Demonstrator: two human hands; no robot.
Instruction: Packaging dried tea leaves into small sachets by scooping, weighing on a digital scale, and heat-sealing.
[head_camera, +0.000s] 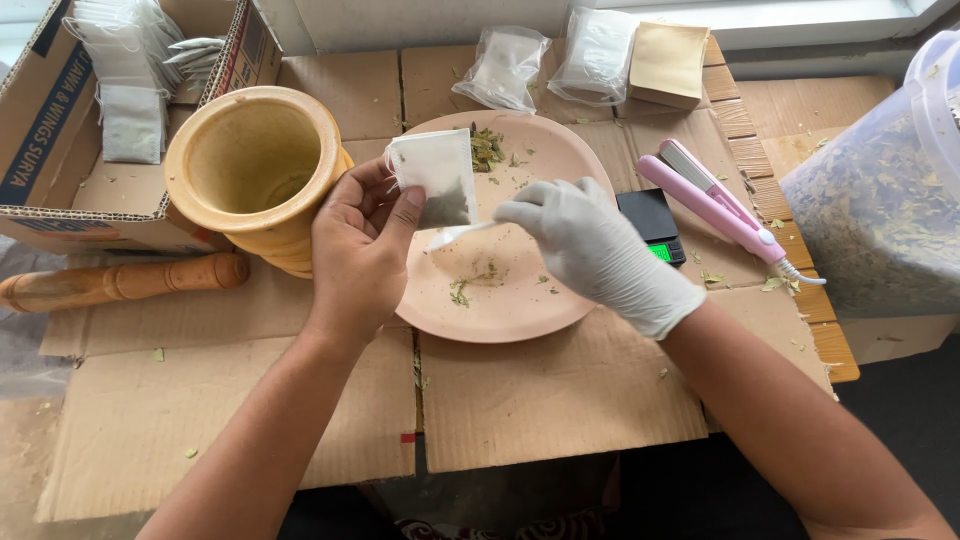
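Count of the things on the cardboard-covered counter (560, 400)

There is one round pink plate (520, 300), one yellow wooden mortar (255, 160), one wooden pestle (120, 282), one pink hair straightener (715, 205), one small black scale (650, 222), one white filter bag (435, 175), two clear plastic packets (505, 65), one brown paper pouch (668, 62), one open cardboard box (60, 130) and one clear plastic tub (885, 190).

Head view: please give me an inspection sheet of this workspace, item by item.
Surface: flattened brown cardboard sheets strewn with dried leaf bits.
Job's things: small white filter sachet partly filled; white plastic spoon; round pink plate with leaf crumbs.
Clutter: yellow wooden mortar, wooden pestle, pink flat sealing iron, small black scale, clear tub of dried leaves, cardboard box of sachets.
Grippers: bare left hand holds sachet; gloved right hand holds spoon.
Cables: iron's white cord.
Surroundings: window ledge.
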